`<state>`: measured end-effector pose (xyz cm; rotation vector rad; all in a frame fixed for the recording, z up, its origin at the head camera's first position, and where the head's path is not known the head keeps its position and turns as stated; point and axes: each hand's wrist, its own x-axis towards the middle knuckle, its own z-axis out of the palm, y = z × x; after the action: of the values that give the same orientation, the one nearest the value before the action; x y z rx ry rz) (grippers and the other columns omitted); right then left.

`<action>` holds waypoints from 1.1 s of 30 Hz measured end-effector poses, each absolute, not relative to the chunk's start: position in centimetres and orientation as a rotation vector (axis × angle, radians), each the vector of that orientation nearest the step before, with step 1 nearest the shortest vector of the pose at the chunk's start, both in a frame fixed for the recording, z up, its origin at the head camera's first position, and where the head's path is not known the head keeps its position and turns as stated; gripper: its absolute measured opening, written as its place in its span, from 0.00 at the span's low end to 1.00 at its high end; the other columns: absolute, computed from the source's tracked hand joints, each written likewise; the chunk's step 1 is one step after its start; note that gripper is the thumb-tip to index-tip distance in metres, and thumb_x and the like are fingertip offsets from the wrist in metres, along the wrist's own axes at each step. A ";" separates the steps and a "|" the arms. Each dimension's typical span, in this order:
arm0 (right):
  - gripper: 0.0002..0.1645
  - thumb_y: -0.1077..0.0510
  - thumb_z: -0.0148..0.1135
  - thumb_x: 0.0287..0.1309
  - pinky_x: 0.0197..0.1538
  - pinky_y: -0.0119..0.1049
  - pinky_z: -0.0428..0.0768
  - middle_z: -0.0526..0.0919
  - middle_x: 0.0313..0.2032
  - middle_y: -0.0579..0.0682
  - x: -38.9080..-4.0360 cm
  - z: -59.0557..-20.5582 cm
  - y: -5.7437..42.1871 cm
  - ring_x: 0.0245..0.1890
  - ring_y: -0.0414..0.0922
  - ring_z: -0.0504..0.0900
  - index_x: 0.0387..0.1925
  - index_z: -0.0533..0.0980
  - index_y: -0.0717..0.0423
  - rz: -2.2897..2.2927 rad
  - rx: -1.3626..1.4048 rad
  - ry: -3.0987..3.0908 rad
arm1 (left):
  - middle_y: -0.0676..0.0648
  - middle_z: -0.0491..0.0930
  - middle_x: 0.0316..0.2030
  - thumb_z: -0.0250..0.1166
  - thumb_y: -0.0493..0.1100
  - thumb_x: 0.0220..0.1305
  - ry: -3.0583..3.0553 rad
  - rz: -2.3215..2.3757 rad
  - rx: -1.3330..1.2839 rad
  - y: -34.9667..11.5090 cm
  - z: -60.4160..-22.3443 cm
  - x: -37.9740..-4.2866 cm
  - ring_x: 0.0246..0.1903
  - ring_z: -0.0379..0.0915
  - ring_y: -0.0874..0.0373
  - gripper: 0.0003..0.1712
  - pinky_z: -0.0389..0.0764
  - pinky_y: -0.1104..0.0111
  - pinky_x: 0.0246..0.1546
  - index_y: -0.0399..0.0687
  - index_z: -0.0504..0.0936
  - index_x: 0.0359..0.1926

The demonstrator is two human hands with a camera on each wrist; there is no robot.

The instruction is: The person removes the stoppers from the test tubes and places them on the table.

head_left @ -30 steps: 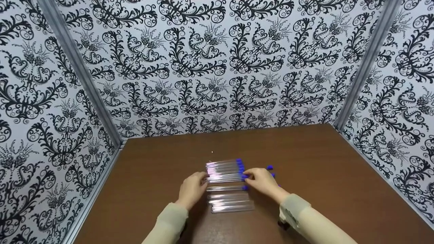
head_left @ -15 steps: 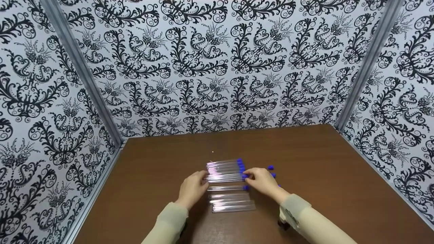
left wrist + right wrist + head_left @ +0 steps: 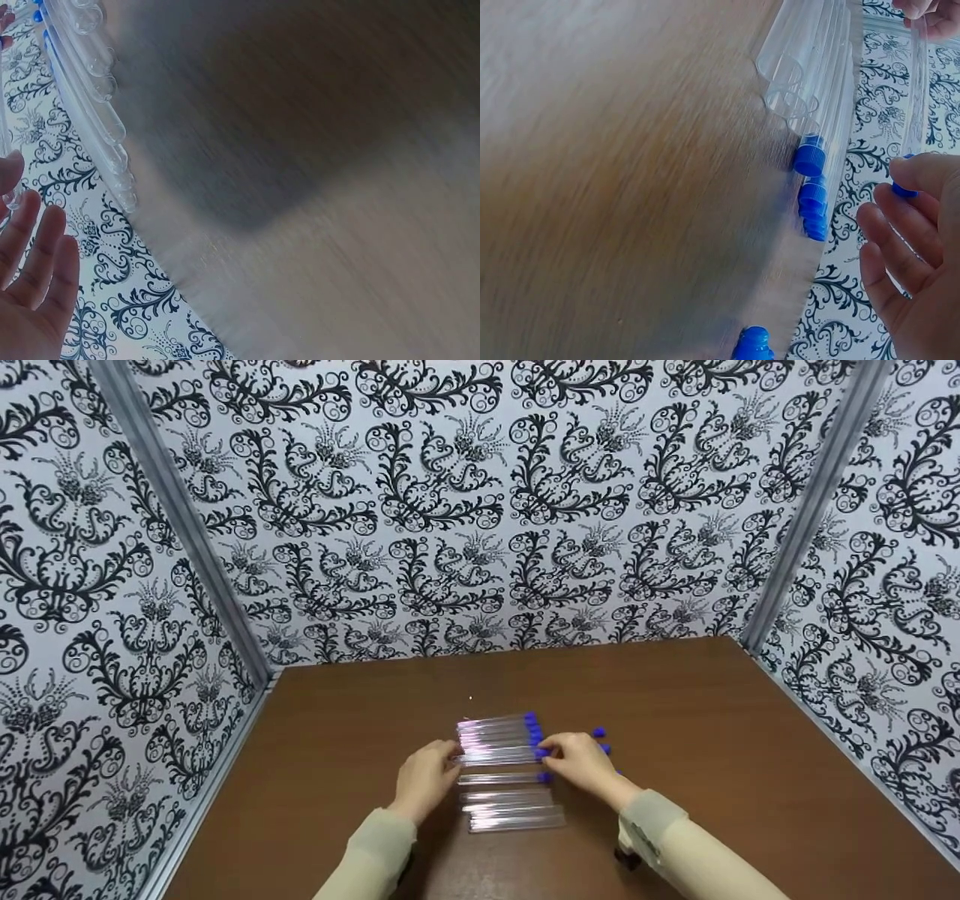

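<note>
A clear test tube (image 3: 918, 90) is held level above the table between my two hands. My left hand (image 3: 426, 776) pinches its rounded end between thumb and forefinger, the other fingers spread in the left wrist view. At the opposite end, my right hand (image 3: 581, 761) pinches the blue cap (image 3: 904, 190) on the tube. Beneath and beyond lies a row of capped test tubes (image 3: 491, 729). Nearer the body lies another capped tube (image 3: 499, 778), then several uncapped tubes (image 3: 516, 817), whose open mouths show in the right wrist view.
Several loose blue caps (image 3: 598, 732) lie right of the tubes, partly hidden by my right hand. The brown table (image 3: 337, 720) meets patterned walls (image 3: 465, 547) at the back and both sides. Grey metal posts (image 3: 187, 525) stand at the corners.
Both hands keep almost the same place and hold on the tube and its cap. The head view has shifted very slightly. The tubes and caps on the table have not visibly moved.
</note>
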<state>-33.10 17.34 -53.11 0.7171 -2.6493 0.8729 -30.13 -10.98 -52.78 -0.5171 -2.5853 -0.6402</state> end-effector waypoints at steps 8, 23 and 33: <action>0.07 0.66 0.70 0.49 0.34 0.35 0.80 0.86 0.31 0.51 -33.2 -53.1 17.4 0.29 0.44 0.83 0.34 0.83 0.61 0.801 0.831 -2.614 | 0.56 0.83 0.33 0.73 0.42 0.53 -2.561 -0.501 -0.523 -11.1 -52.8 -30.2 0.34 0.81 0.55 0.09 0.80 0.58 0.31 0.53 0.85 0.37; 0.08 0.69 0.72 0.45 0.36 0.37 0.82 0.85 0.31 0.52 -33.4 -53.4 17.6 0.30 0.47 0.84 0.31 0.82 0.63 0.741 0.911 -2.488 | 0.55 0.84 0.32 0.73 0.43 0.53 -2.516 -0.482 -0.585 -11.3 -52.8 -30.4 0.33 0.79 0.56 0.06 0.80 0.61 0.34 0.52 0.87 0.35; 0.09 0.70 0.72 0.45 0.35 0.36 0.81 0.85 0.31 0.51 -33.4 -53.5 17.8 0.30 0.45 0.83 0.31 0.82 0.62 0.744 0.887 -2.455 | 0.55 0.84 0.33 0.72 0.42 0.55 -2.554 -0.460 -0.612 -11.3 -52.4 -30.6 0.34 0.79 0.56 0.06 0.80 0.61 0.34 0.51 0.87 0.35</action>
<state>-33.37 17.84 -53.52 0.8872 -2.4547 0.7440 -30.64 -11.26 -52.44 -0.6115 -2.5540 -0.4602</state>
